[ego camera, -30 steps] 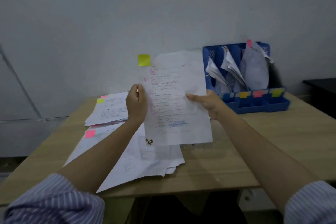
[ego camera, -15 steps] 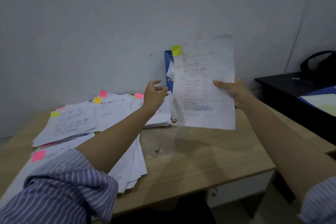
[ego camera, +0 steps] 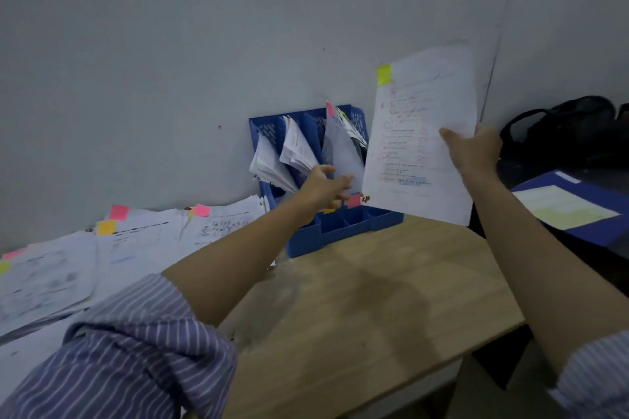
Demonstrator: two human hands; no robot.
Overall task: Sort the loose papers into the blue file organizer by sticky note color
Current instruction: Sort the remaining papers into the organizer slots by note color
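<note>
My right hand [ego camera: 473, 150] grips the right edge of a white sheet [ego camera: 420, 136] with red writing and a yellow sticky note [ego camera: 384, 74] at its top left corner, held upright just right of the blue file organizer [ego camera: 340, 224]. The organizer stands against the wall with papers leaning in its slots [ego camera: 299, 150]; one bears a pink note. My left hand [ego camera: 326, 185] reaches out with fingers extended in front of the organizer, at the papers' lower edges. Whether it touches them is unclear.
Loose papers [ego camera: 136, 241] with pink, orange and yellow notes spread over the left of the wooden table [ego camera: 374, 299]. A dark side table at right carries a blue folder [ego camera: 575, 207] and a black bag [ego camera: 558, 133]. The wall is close behind.
My left hand let go of the sheet and moved right to the organizer. My right hand carried the sheet up and right. The view swung, uncovering the organizer.
</note>
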